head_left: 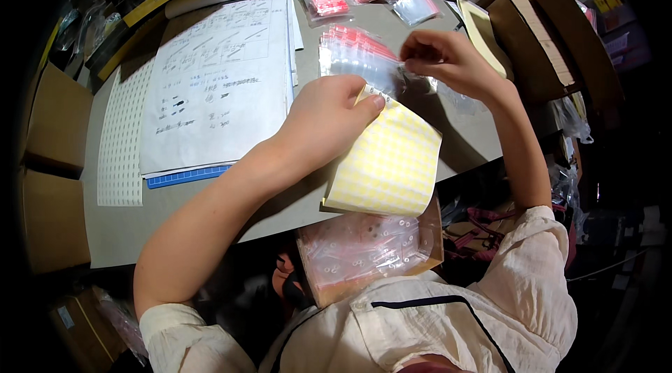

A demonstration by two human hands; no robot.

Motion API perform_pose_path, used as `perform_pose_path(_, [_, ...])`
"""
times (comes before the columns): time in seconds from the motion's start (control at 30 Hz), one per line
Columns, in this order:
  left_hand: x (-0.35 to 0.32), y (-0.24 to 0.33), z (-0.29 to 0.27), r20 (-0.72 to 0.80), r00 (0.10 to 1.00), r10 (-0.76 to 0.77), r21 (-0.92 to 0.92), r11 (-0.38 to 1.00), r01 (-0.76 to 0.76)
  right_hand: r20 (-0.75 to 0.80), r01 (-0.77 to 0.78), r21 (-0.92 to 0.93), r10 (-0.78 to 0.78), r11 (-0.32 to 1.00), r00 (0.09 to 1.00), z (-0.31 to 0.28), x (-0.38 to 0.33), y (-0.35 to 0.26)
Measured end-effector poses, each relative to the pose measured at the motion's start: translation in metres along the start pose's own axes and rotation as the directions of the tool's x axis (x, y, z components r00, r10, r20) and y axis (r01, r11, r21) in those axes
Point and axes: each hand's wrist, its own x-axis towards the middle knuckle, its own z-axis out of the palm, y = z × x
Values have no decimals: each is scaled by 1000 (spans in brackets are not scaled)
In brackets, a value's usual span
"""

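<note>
My left hand (329, 117) is closed on the top edge of a sheet of small round yellow stickers (388, 156), with the thumb on its face. The sheet hangs tilted over the table's front edge. To its right and farther off, my right hand (451, 61) is raised with fingers curled and pinched; whatever is between the fingertips is too small to make out. Just beyond both hands lies a fanned row of clear zip bags (353, 51) with red tops. My right fingertips are close to the row's right end.
Written papers (210, 86) lie at left over a blue board, beside a white sticker sheet (126, 142). More bag packs (325, 2) lie at the back. A carton of bagged small rings (364, 243) stands below the table edge. Cardboard boxes (525, 37) crowd the right.
</note>
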Motion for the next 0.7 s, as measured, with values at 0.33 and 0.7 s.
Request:
perform_pose_path(0.33, [1,-6,2,4,1000,10,-114,993,-10,-154,43,-478,-132,878,979,37,-5,3])
perform_pose_path(0.7, [-2,-4,6,-120,991,66,11,998,-65,-117,-27,48,33,998,993,1,-32,1])
